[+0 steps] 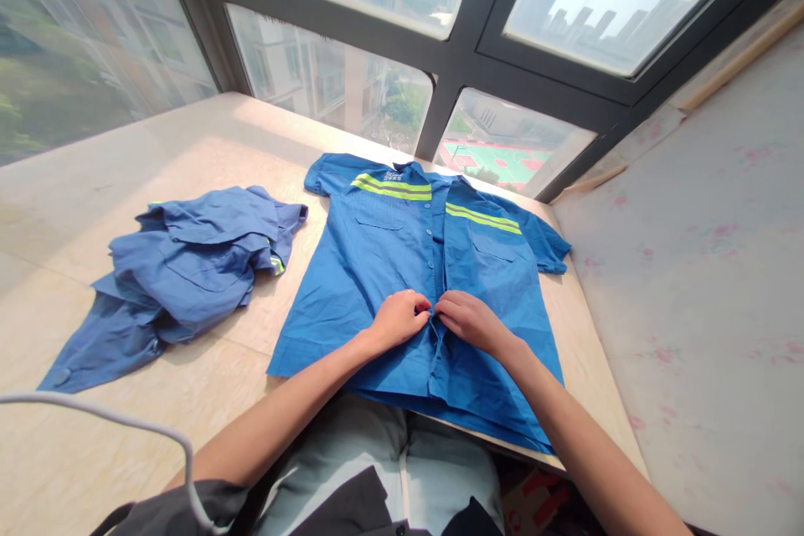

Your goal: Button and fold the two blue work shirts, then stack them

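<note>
A blue short-sleeved work shirt point(377, 268) with yellow-green and grey stripes lies spread flat, front side up, its collar toward the window. Several buttons run down its front edge, and the upper part of the front hangs apart. My left hand point(402, 316) pinches the front edge at the lower middle. Close beside it, my right hand point(468, 318) has its fingers closed on the opposite front edge. The fingertips nearly meet over the placket, and whatever button lies between them is hidden.
Left of the shirt lies a crumpled blue garment point(194, 264) with stripe bits. A white cable point(126, 420) crosses the lower left. Windows point(332, 67) stand behind the pale ledge point(251, 130); a flower-patterned wall point(703, 293) bounds the right. My legs point(352, 444) are below the front edge.
</note>
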Demonstrator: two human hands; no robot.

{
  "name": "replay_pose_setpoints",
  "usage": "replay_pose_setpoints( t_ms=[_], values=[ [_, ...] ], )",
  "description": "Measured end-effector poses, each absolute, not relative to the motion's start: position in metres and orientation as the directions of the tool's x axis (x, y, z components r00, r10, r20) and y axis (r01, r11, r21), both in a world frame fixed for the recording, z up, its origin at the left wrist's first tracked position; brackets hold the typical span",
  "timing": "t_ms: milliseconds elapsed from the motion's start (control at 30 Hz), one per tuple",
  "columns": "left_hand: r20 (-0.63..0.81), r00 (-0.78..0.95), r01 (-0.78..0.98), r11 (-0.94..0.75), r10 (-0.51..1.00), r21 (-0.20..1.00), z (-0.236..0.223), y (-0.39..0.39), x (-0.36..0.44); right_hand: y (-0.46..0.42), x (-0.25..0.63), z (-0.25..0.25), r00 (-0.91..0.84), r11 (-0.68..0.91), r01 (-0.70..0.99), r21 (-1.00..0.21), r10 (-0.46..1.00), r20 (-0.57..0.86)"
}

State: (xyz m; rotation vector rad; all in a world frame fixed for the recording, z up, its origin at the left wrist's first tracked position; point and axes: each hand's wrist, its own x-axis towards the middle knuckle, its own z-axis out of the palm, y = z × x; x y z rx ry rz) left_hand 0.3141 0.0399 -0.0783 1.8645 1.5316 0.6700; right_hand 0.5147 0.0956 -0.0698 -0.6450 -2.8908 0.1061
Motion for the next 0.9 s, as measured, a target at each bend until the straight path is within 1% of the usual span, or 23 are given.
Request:
replay_pose_setpoints(
  t_ms=[100,200,333,400,533,667,800,900],
  values=[
    [-0.019,0.179,0.694,-0.113,0.984,0.711,-0.077,0.042,0.317,0.092,0.514,-0.072,-0.866,0.883,0.468,-0.019,0.463,0.189],
    [-0.007,0.158,0.665,-0.101,0.987,0.74,-0.08,0.044,0.319,0.087,0.512,-0.075,-0.844,0.857,0.514,0.034,0.499,0.198],
    [0.014,0.136,0.545,-0.087,0.991,0.834,-0.083,0.045,0.318,0.082,0.509,-0.08,-0.781,0.805,0.594,0.005,0.575,0.244],
    [-0.009,0.137,0.475,-0.058,0.991,0.878,-0.084,0.045,0.316,0.08,0.509,-0.083,-0.757,0.796,0.606,-0.022,0.584,0.293],
    [-0.13,0.143,0.312,0.08,0.981,0.947,-0.086,0.047,0.314,0.08,0.516,-0.087,-0.726,0.815,0.575,-0.074,0.55,0.412],
    [-0.24,0.141,0.157,0.217,0.961,0.963,-0.087,0.051,0.314,0.081,0.521,-0.085,-0.724,0.857,0.51,-0.079,0.477,0.499],
    [-0.298,0.152,0.079,0.289,0.943,0.954,-0.081,0.053,0.314,0.084,0.521,-0.083,-0.744,0.895,0.441,-0.067,0.406,0.531],
    [-0.319,0.158,0.046,0.316,0.935,0.948,-0.075,0.053,0.314,0.085,0.52,-0.085,-0.74,0.908,0.41,-0.082,0.384,0.552]
  ],
)
